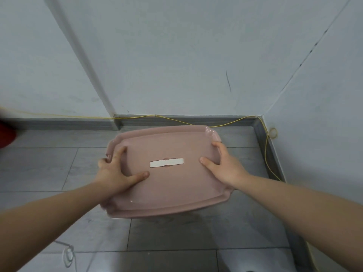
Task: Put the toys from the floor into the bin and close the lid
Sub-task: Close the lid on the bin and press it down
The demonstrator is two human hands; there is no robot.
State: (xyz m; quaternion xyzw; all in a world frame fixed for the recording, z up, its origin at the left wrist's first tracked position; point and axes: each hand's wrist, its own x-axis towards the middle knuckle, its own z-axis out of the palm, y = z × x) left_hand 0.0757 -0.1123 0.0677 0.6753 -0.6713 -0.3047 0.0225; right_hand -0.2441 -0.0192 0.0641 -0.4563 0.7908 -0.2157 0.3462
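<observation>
lid [167, 185], gripped at its sides by left hand [117, 173] and right hand [225, 165], looks skewed over the hidden bin on the floor [49, 165], so uneven pressing might leave a corner unseated.

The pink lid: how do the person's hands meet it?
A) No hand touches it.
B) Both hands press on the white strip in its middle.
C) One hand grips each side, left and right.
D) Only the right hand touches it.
C: the left hand grips the left edge of the pink lid and the right hand grips its right edge, with the white strip bare between them.
</observation>
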